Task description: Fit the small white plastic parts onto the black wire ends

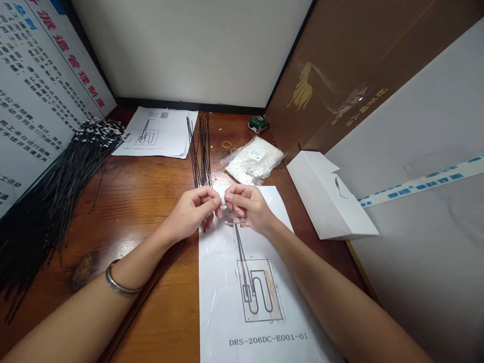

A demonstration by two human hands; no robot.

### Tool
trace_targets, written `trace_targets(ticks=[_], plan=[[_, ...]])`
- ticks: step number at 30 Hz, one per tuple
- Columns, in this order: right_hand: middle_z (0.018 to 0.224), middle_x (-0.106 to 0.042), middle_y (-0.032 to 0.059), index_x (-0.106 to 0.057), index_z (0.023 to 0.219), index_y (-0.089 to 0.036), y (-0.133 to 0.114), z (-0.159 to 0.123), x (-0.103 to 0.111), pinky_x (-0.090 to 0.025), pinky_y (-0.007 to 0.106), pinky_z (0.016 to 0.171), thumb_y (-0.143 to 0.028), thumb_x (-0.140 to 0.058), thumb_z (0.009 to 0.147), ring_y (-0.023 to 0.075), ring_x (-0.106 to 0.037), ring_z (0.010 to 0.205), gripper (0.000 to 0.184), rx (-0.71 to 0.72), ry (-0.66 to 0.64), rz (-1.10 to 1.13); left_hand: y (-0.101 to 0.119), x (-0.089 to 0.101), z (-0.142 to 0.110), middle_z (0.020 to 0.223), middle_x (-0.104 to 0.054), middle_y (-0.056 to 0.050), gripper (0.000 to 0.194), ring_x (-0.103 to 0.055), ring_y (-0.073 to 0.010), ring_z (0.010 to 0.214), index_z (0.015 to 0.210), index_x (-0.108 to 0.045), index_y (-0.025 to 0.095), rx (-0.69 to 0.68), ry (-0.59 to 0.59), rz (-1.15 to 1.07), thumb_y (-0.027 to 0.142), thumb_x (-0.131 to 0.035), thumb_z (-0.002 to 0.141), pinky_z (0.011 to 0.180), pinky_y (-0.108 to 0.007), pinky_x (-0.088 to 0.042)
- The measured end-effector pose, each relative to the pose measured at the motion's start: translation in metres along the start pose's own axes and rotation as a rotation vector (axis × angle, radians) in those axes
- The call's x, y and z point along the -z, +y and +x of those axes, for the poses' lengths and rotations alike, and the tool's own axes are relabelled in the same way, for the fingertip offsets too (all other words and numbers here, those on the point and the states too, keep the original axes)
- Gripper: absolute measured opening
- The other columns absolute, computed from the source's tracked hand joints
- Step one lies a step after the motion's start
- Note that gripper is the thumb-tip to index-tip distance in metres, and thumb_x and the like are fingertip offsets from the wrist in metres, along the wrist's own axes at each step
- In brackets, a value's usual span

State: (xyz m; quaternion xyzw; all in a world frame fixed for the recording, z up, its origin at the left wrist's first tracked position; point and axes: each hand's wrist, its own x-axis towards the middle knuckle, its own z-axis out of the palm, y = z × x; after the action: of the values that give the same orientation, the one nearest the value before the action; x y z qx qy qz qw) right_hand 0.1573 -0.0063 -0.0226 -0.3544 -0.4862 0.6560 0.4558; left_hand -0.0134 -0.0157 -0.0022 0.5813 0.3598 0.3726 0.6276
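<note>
My left hand (199,209) is closed, with its thumb and index finger pinched together above the top of a printed wiring drawing (223,292) in a clear sleeve. Close to its right, the fingertips of my right hand (247,204) are also pinched, almost touching those of the left. Whatever sits between the fingertips is too small to make out. Several thin black wires (204,146) lie lengthwise just beyond my left hand, their near ends partly hidden by it. A clear bag of small white connectors (254,160) rests past my right hand.
A thick bundle of black wires with white ends (64,176) fills the left side. Behind lie more drawing sheets (155,133) and a green tape measure (258,123). An open white box (328,196) stands at right, near a brown carton (321,65). Yellow rubber bands (226,144) are near the bag.
</note>
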Motion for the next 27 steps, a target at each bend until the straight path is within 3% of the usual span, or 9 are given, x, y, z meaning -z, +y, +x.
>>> trace_targets(ticks=[4, 7, 10, 15, 17, 24, 27], plan=[[0.055, -0.057, -0.0026, -0.061, 0.068, -0.017, 0.004, 0.002, 0.0, -0.02, 0.02, 0.034, -0.036, -0.071, 0.071, 0.0032, -0.032, 0.037, 0.022, 0.001, -0.018, -0.016, 0.0, -0.002, 0.001, 0.062, -0.059, 0.001, 0.024, -0.049, -0.0078, 0.043, 0.074, -0.055, 0.016, 0.021, 0.03, 0.029, 0.038, -0.063, 0.08, 0.04, -0.021, -0.042], [0.055, -0.054, -0.0041, -0.059, 0.071, -0.018, 0.004, 0.002, -0.002, -0.019, 0.02, 0.035, -0.035, -0.07, 0.072, 0.0035, -0.032, 0.037, 0.02, 0.02, 0.043, -0.013, -0.001, -0.001, 0.002, 0.066, -0.061, 0.0, 0.021, -0.05, -0.0081, 0.043, 0.075, -0.055, 0.016, 0.037, 0.09, -0.016, 0.035, -0.061, 0.08, 0.04, -0.021, -0.044], [0.052, -0.047, -0.0061, -0.059, 0.073, -0.018, -0.007, -0.004, -0.008, -0.019, 0.021, 0.037, -0.031, -0.066, 0.074, 0.0046, -0.032, 0.039, 0.014, 0.041, 0.061, -0.157, -0.002, 0.001, 0.005, 0.065, -0.06, 0.001, 0.016, -0.05, -0.0083, 0.041, 0.076, -0.054, 0.016, 0.054, 0.155, -0.126, 0.031, -0.06, 0.08, 0.038, -0.021, -0.044], [0.052, -0.045, -0.0046, -0.069, 0.071, -0.019, -0.033, -0.019, -0.02, -0.026, 0.022, 0.043, -0.016, -0.065, 0.073, 0.0066, -0.036, 0.045, 0.005, -0.021, -0.247, -0.797, -0.001, 0.002, 0.007, 0.058, -0.057, 0.004, 0.014, -0.048, -0.0078, 0.038, 0.073, -0.052, 0.017, 0.087, 0.223, -0.207, 0.028, -0.06, 0.077, 0.035, -0.019, -0.041], [0.054, -0.048, -0.0039, -0.072, 0.076, -0.02, -0.036, -0.022, -0.024, -0.027, 0.023, 0.045, -0.013, -0.067, 0.071, 0.0071, -0.038, 0.046, 0.011, 0.003, -0.323, -0.943, -0.001, 0.002, 0.007, 0.059, -0.057, 0.003, 0.013, -0.048, -0.0074, 0.039, 0.073, -0.052, 0.016, 0.082, 0.208, -0.197, 0.027, -0.059, 0.077, 0.035, -0.019, -0.041], [0.062, -0.055, -0.0022, -0.071, 0.074, -0.019, -0.032, -0.022, -0.026, -0.03, 0.024, 0.052, -0.013, -0.064, 0.074, 0.0083, -0.043, 0.053, 0.01, -0.044, -0.458, -1.057, -0.001, 0.0, 0.006, 0.059, -0.057, 0.003, 0.012, -0.048, -0.0072, 0.039, 0.073, -0.053, 0.016, 0.088, 0.204, -0.172, 0.026, -0.058, 0.078, 0.035, -0.019, -0.041], [0.058, -0.052, -0.0032, -0.069, 0.074, -0.018, -0.031, -0.018, -0.021, -0.029, 0.024, 0.051, -0.016, -0.06, 0.078, 0.0075, -0.041, 0.052, 0.01, -0.058, -0.42, -0.987, -0.001, 0.0, 0.007, 0.058, -0.056, 0.003, 0.01, -0.048, -0.0073, 0.038, 0.073, -0.053, 0.016, 0.085, 0.222, -0.174, 0.024, -0.057, 0.077, 0.035, -0.019, -0.041]])
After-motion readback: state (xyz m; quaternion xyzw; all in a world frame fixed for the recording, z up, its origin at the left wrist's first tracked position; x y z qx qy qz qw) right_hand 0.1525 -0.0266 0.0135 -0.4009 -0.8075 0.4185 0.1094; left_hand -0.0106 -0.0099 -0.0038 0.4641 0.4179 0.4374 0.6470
